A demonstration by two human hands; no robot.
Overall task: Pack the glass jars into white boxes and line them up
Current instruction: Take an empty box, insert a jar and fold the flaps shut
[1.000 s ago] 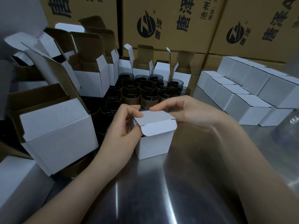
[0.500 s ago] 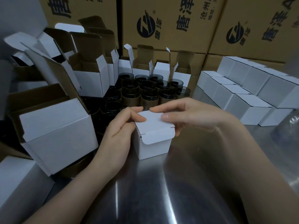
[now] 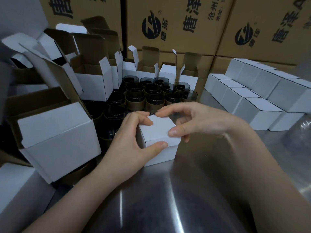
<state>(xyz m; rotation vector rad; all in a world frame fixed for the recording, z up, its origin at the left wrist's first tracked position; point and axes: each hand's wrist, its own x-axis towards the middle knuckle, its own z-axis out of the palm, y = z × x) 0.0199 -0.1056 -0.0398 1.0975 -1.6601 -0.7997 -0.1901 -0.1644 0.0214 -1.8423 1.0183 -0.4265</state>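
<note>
Presently, white box sits mid-frame on desk, lid down. Left hand and right hand have fingers clamped on its top edges. Light, crushable card; contents unseen, probably 1 fragile item. Grip side walls.

Plain unprinted white is seen on the box between left grip and right grip. Behind the grips, glass jars are noted smoky black with brown bands. Left of the grips, open boxes are white outside, brown inside. Right of the grips, closed boxes are plain white. Farther behind, cartons are brown, printed with black logos and characters. The counter is silver-grey, glare-streaked.
</note>
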